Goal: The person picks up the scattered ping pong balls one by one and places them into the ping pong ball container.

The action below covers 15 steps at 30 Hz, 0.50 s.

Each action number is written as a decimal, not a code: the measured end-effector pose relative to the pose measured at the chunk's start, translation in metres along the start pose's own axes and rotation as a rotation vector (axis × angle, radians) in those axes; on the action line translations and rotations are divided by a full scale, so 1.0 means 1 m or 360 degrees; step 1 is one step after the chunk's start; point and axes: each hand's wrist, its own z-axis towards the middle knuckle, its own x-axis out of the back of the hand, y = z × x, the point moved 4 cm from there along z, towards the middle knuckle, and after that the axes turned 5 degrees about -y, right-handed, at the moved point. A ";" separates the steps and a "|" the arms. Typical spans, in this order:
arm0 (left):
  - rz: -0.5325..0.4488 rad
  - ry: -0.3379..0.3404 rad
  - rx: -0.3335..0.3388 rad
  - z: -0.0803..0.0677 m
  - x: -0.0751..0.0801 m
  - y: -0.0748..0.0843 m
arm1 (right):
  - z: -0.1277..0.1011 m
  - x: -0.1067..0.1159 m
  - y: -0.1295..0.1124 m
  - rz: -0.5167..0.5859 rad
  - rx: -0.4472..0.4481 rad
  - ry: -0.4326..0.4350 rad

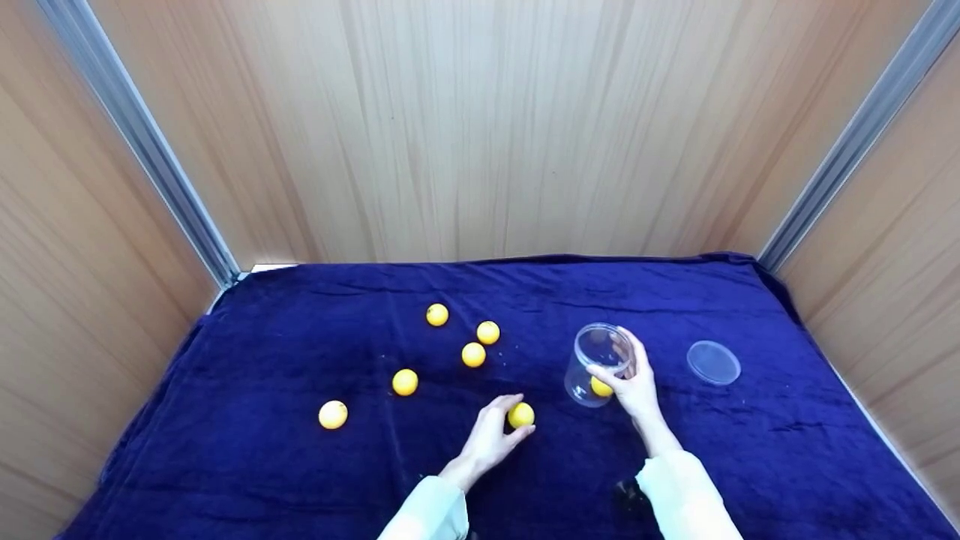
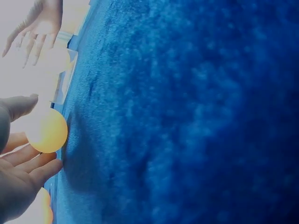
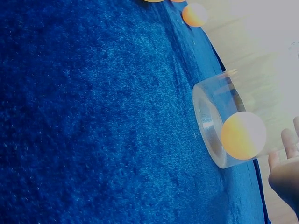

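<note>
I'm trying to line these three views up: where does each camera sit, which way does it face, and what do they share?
Head: above, looking forward and down at the blue cloth; left hand on a yellow ball, right hand round the clear jar, both sleeves show.
Left wrist: low along the cloth; left hand's fingers round that ball.
Right wrist: low along the cloth at the jar; right fingertips show.
Shared: the jar appears in head and right wrist.

Head camera looks down from above; both wrist cameras skim close over the shared blue cloth [image 1: 300, 465].
</note>
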 end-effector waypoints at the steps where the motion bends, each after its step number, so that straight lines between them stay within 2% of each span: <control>1: 0.0003 0.0001 0.0002 0.000 -0.001 -0.001 | 0.000 0.000 0.000 -0.0002 -0.0012 0.0002; 6: 0.0031 0.0034 -0.0013 -0.001 -0.002 -0.004 | -0.001 -0.001 -0.001 0.0012 -0.0054 0.0010; 11: 0.0076 0.0067 -0.0030 -0.002 -0.002 -0.004 | -0.001 -0.002 -0.003 0.0036 -0.0046 0.0012; 15: 0.0056 0.0095 -0.0026 -0.002 -0.001 -0.004 | 0.000 -0.002 -0.003 0.0035 -0.0036 0.0009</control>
